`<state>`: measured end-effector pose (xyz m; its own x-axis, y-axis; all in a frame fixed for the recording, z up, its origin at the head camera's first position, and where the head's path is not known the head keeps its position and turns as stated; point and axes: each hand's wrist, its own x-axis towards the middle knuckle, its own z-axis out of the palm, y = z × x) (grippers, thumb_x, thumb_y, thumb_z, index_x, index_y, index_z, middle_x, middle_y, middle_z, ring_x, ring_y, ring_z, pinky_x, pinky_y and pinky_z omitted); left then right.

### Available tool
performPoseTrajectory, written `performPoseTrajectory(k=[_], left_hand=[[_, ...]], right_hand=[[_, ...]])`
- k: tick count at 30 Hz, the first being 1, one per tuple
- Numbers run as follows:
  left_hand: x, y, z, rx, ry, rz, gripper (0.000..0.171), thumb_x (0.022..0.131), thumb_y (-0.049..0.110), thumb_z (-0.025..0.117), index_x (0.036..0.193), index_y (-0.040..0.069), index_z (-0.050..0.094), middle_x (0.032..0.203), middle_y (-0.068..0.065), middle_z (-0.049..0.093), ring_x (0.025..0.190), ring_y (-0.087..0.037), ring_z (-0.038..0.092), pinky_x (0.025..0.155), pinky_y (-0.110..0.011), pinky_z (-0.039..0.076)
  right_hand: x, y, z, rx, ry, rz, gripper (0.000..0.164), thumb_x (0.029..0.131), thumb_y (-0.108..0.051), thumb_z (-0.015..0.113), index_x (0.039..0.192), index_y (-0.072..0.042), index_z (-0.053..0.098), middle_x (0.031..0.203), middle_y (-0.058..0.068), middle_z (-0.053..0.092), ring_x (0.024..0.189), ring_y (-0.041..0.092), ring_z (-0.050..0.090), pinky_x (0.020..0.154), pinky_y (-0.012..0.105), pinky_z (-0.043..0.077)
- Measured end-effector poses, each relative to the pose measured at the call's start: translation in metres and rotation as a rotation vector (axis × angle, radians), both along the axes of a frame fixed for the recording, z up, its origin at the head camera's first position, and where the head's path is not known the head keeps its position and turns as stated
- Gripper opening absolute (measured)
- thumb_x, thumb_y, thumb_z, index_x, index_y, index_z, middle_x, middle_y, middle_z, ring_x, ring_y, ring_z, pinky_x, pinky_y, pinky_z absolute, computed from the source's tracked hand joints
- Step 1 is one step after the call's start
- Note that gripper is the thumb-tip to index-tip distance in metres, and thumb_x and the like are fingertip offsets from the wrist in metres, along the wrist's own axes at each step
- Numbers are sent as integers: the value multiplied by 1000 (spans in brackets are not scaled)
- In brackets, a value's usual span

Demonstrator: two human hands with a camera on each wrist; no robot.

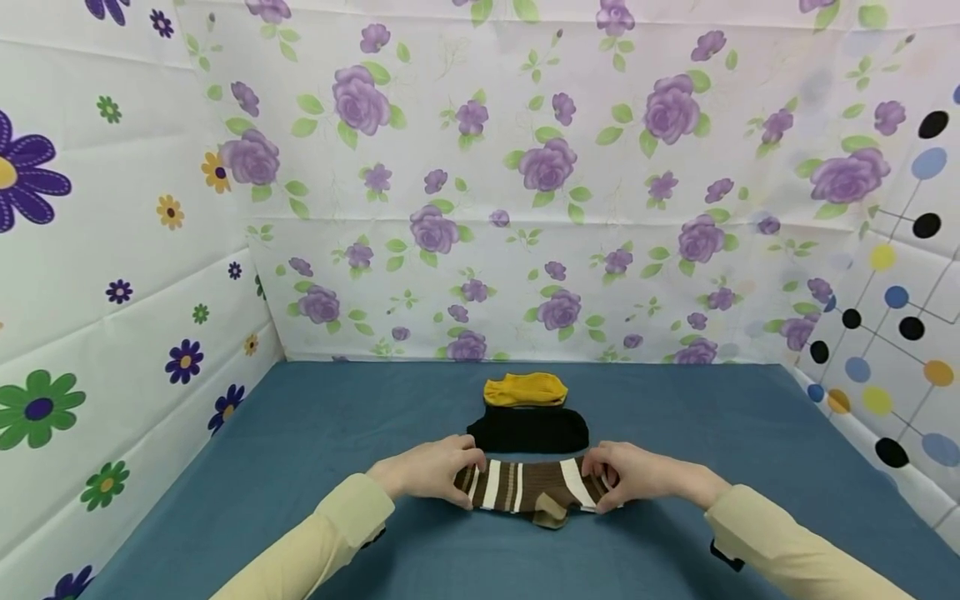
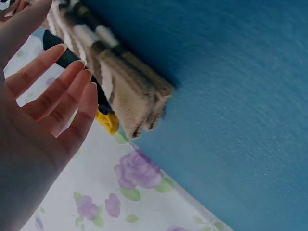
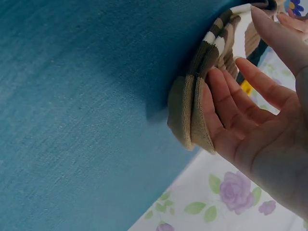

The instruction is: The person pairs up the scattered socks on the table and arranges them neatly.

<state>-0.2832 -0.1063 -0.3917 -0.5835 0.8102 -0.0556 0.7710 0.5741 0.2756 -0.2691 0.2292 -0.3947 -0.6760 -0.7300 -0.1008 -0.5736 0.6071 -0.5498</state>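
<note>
A brown striped pair of socks (image 1: pixel 540 485) with white and tan bands lies across the table, a tan flap folded at its lower edge. My left hand (image 1: pixel 438 471) holds its left end, thumb at the near edge and fingers at the far edge. At the other end, my right hand (image 1: pixel 633 475) grips it the same way. The two layers of the striped socks (image 3: pixel 192 96) show in the right wrist view, with fingers against them. Beyond lie a black sock (image 1: pixel 528 429) and, behind that, a yellow sock (image 1: pixel 525 389).
A blue cloth (image 1: pixel 300 442) covers the table. Floral sheeting (image 1: pixel 495 192) stands at the back, with patterned sheets on the left (image 1: pixel 112 250) and right (image 1: pixel 900 333) sides.
</note>
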Motion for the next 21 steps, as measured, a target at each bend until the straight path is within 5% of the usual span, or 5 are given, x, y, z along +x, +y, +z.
performPoseTrajectory(k=[8,21], left_hand=[[0,4,-9,-73,135,-23,40,74,33,75,107,17,59,97,4,47,77,-7,44,64,-21,41],[-1,4,-15,-59,184,-27,34,77,28,73,107,17,60,94,5,46,76,-6,43,61,-19,41]], right_hand=[[2,-3,-2,21,16,6,35,77,-23,73,104,-10,55,84,0,44,68,12,44,59,24,39],[2,-4,-10,69,104,-31,32,77,-21,73,102,-12,56,84,-3,43,65,7,43,56,24,40]])
